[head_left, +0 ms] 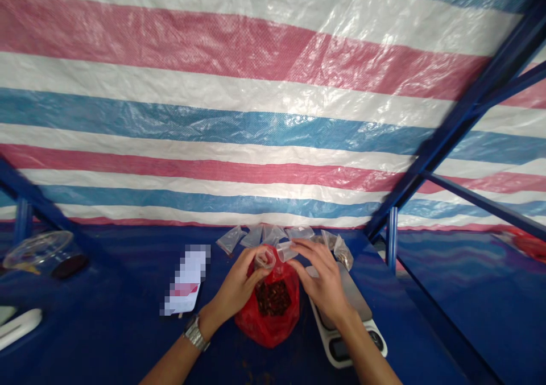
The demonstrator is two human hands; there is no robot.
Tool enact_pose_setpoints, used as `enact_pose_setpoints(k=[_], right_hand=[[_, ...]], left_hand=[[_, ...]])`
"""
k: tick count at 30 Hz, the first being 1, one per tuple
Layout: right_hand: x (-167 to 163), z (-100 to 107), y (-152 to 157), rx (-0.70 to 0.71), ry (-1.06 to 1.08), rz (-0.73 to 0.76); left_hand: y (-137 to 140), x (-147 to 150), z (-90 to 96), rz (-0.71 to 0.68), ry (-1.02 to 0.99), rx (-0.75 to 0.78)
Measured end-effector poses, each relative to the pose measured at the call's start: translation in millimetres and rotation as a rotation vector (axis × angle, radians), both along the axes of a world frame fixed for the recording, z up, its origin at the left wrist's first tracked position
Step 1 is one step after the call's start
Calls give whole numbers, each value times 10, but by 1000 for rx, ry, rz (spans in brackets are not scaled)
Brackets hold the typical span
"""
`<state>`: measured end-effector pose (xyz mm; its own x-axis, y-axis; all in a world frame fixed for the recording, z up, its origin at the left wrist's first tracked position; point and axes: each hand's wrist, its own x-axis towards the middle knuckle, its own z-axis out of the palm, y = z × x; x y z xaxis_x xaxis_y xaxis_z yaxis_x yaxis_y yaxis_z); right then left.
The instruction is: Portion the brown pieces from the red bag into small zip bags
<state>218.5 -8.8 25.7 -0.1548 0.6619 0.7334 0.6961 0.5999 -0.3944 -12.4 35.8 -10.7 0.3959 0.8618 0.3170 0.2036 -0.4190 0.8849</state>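
Note:
My left hand [244, 280] is closed round a small clear plastic bag [265, 258], its mouth facing up. Between the thumb and fingers of my right hand [319, 277] is a small translucent plastic cup [285, 251], tilted beside the bag. Below both hands stands an open red plastic bag [273, 335] with dark reddish-brown dried pieces [273, 298] inside. Under my right hand and forearm lies a kitchen scale [356, 297] with a grey plate and white body, partly hidden by the arm.
Several small clear bags [230, 239] lie along the back, one filled bag [343, 253] at their right end. A phone [187, 280] rests left of my left hand. Far left are a clear plastic container [38, 248] and a white object [21, 328]. Blue metal bars [426, 157] and striped sheeting [213, 89] rise behind.

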Motion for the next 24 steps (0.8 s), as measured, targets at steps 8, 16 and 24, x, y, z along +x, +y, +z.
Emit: enact_pose_setpoints(k=[8,16,24], right_hand=[[-121,29,-53,-521,-339,211],[-226,-84,-53,-603,-352,260],[-204,-103,-37,-672,-259,357]], left_hand=[[162,-125,14,251,-61,-47],[-6,113,-152,406,-146,-52],[-20,132,-218,420,-132,-12]])
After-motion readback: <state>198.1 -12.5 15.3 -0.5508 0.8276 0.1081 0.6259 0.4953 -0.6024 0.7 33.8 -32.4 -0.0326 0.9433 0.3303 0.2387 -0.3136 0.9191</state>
